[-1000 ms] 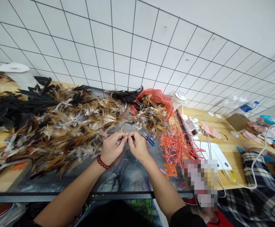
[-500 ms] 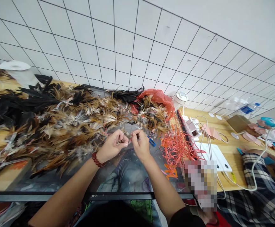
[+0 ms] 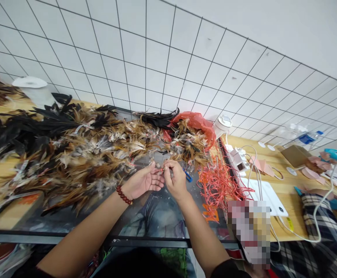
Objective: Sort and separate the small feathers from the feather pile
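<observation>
My left hand (image 3: pixel 145 180), with a red bead bracelet (image 3: pixel 124 195) at its wrist, is open with the palm up and fingers spread toward the right. My right hand (image 3: pixel 174 177) is closed in a pinch on a small red cord piece (image 3: pixel 159 170) whose end shows between the hands. Brown and black feathers (image 3: pixel 99 154) lie in a large heap left of and behind the hands. A blue-handled tool (image 3: pixel 188 175) rests just right of my right hand. Tangled red cords (image 3: pixel 215 181) lie further right.
A red plastic bag (image 3: pixel 196 121) and a white cup (image 3: pixel 223 124) stand at the back. A power strip (image 3: pixel 238 160), white cables and a white box (image 3: pixel 268 197) are on the right. A person's plaid sleeve (image 3: pixel 316 216) shows at far right.
My left hand has opened from a pinch, its fingers now spread. My right hand stays pinched. The whole view has shifted slightly.
</observation>
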Available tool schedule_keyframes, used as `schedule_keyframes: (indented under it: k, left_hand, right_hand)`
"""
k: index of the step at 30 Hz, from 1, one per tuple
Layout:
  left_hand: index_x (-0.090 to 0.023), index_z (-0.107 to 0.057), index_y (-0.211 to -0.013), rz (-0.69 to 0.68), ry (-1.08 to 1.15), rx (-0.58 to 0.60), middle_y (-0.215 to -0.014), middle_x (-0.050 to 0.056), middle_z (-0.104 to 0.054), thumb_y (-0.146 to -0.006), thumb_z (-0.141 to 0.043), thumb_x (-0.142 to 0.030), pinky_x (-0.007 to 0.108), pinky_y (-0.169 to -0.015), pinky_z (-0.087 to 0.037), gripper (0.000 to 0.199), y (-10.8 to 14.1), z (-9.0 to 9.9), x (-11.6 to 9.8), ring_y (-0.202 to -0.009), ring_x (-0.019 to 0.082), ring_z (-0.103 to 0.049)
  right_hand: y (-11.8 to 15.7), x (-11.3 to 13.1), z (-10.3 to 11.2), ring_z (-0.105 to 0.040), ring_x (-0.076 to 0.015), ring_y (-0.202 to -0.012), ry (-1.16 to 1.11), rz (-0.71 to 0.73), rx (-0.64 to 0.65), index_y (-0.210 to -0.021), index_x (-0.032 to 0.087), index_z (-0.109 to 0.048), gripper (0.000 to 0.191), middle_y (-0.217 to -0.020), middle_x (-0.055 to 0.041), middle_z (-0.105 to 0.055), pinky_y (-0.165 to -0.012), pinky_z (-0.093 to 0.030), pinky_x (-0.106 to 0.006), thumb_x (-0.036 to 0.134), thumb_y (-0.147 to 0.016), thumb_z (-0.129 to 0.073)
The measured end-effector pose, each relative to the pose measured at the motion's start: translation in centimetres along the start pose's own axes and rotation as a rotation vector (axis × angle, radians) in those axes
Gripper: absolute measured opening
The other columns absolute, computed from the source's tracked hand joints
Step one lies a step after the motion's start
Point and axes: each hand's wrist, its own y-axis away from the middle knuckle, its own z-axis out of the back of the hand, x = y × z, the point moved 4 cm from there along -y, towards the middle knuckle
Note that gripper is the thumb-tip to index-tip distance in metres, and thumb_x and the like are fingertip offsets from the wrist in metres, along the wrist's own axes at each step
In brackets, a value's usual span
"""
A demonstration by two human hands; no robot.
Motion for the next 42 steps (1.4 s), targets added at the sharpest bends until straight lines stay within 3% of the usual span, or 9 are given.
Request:
schedule_keyframes:
  k: [3, 6, 9, 11, 14, 21, 32, 37, 42]
  left_hand:
    - [-0.010, -0.066, -0.083, -0.046, 0.007, -0.003, -0.074, 0.007, -0.067, -0.079, -0.066, -0.035, 0.025, -0.061, -0.052, 0.025, 0.0, 0.2, -0.3, -0.064, 0.014, -0.064]
    - [-0.012, -0.066, -0.080, -0.147, 0.017, -0.056, -0.071, 0.003, -0.066, -0.073, -0.072, -0.017, 0.021, -0.059, -0.051, 0.011, -0.1, 0.5, -0.5, -0.060, 0.010, -0.062]
    - [-0.012, -0.067, -0.081, -0.256, 0.073, -0.127, -0.078, 0.004, -0.069, -0.070, -0.074, -0.011, 0.023, -0.064, -0.053, 0.014, -0.2, 0.9, -0.8, -0.067, 0.011, -0.064]
    - [-0.010, -0.068, -0.081, -0.300, 0.092, -0.170, -0.078, 0.005, -0.069, -0.069, -0.074, -0.010, 0.022, -0.064, -0.053, 0.013, -0.2, 1.2, -1.0, -0.066, 0.011, -0.064]
    - [-0.010, -0.068, -0.079, -0.301, 0.129, -0.202, -0.074, 0.003, -0.068, -0.069, -0.074, -0.009, 0.019, -0.061, -0.052, 0.012, -0.3, 1.4, -1.0, -0.062, 0.009, -0.062]
    - [-0.011, -0.068, -0.080, -0.269, 0.133, -0.176, -0.075, 0.003, -0.067, -0.069, -0.073, -0.006, 0.017, -0.063, -0.052, 0.013, -0.6, 1.7, -0.6, -0.062, 0.007, -0.062]
    - [-0.013, -0.066, -0.076, -0.253, 0.142, -0.225, -0.075, 0.004, -0.069, -0.067, -0.073, -0.007, 0.024, -0.067, -0.053, 0.013, -0.5, 1.3, -0.5, -0.067, 0.012, -0.065]
    - [-0.013, -0.066, -0.080, -0.313, 0.089, -0.243, -0.077, 0.005, -0.069, -0.068, -0.075, -0.015, 0.025, -0.068, -0.052, 0.015, -0.7, 1.6, -0.7, -0.069, 0.013, -0.065]
    - [-0.013, -0.068, -0.086, -0.287, 0.023, -0.257, -0.076, 0.005, -0.068, -0.066, -0.076, -0.018, 0.023, -0.062, -0.050, 0.022, -0.9, 1.9, -0.5, -0.066, 0.012, -0.063]
  right_hand:
    - [0.0, 0.3, -0.2, -0.059, -0.0165, -0.100, -0.009, 0.050, 0.065, -0.096, 0.020, -0.053, 0.013, -0.098, -0.0082, -0.063, -0.089, -0.048, -0.034, 0.015, -0.089, -0.043]
    - [0.1, 0.4, -0.2, -0.054, -0.0182, -0.114, -0.012, 0.070, 0.116, -0.109, 0.020, -0.052, 0.022, -0.118, -0.0119, -0.058, -0.095, -0.046, -0.037, 0.015, -0.090, -0.043]
    - [0.1, 0.1, 0.4, -0.051, -0.0202, -0.118, 0.015, 0.020, 0.013, -0.118, 0.020, -0.051, 0.029, -0.128, -0.0142, -0.052, -0.093, -0.047, -0.037, 0.017, -0.089, -0.046]
    - [0.1, -0.2, 0.5, -0.056, -0.0194, -0.107, 0.022, -0.030, -0.023, -0.112, 0.020, -0.055, 0.024, -0.116, -0.0122, -0.058, -0.084, -0.049, -0.034, 0.019, -0.089, -0.048]
    - [0.1, -0.3, -0.1, -0.060, -0.0171, -0.087, 0.018, -0.072, 0.041, -0.102, 0.019, -0.060, 0.017, -0.096, -0.0077, -0.063, -0.076, -0.048, -0.031, 0.021, -0.087, -0.053]
    - [0.3, -0.5, -1.2, -0.058, -0.0157, -0.077, 0.095, -0.097, 0.123, -0.082, 0.019, -0.060, 0.011, -0.079, -0.0031, -0.065, -0.074, -0.042, -0.030, 0.020, -0.087, -0.050]
    - [0.4, -1.3, -1.4, -0.054, -0.0138, -0.072, 0.060, -0.194, 0.132, -0.078, 0.019, -0.058, 0.012, -0.074, -0.0006, -0.060, -0.069, -0.039, -0.026, 0.020, -0.086, -0.049]
    - [0.6, -1.0, -1.4, -0.053, -0.0136, -0.071, 0.150, -0.115, 0.165, -0.076, 0.019, -0.057, 0.009, -0.074, -0.0004, -0.059, -0.070, -0.037, -0.027, 0.017, -0.082, -0.049]
    - [0.8, -0.5, -1.6, -0.054, -0.0144, -0.074, 0.198, -0.047, 0.236, -0.079, 0.019, -0.057, 0.007, -0.077, -0.0012, -0.061, -0.074, -0.036, -0.029, 0.017, -0.080, -0.050]
